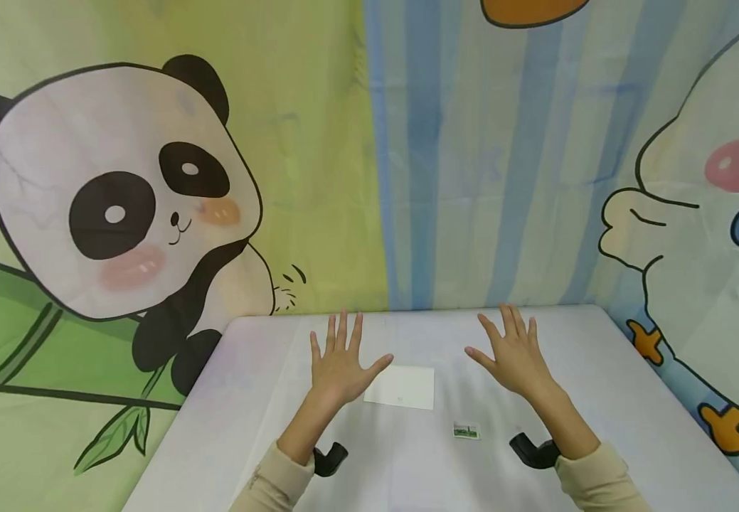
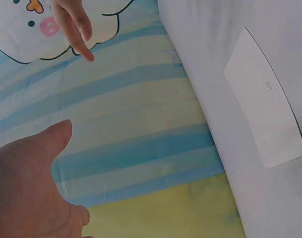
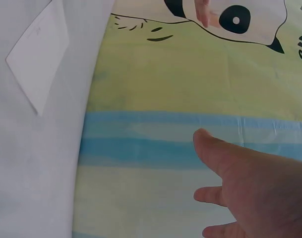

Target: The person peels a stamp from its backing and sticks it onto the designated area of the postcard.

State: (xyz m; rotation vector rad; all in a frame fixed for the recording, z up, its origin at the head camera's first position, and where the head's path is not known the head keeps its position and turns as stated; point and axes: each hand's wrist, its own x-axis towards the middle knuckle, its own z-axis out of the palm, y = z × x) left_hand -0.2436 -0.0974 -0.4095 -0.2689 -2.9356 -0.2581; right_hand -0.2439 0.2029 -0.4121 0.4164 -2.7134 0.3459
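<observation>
Both hands are raised over the white table with fingers straight and spread, holding nothing. In the head view my left hand [image 1: 340,370] is at the left of a white rectangular card [image 1: 401,388], its thumb overlapping the card's upper left corner in this view. My right hand [image 1: 515,355] is to the right of the card, apart from it. Nearer the front, between the two forearms, lies a small rectangular piece with a green picture [image 1: 466,431]. In the left wrist view the card [image 2: 265,99] lies at the right; in the right wrist view the card [image 3: 41,54] is at upper left.
The white table [image 1: 267,398] ends at the back against a curtain [image 1: 318,178] printed with a panda and a white cartoon figure. Dark curved wrist mounts [image 1: 329,459] show beside both forearms, close to the beige sleeves [image 1: 276,475].
</observation>
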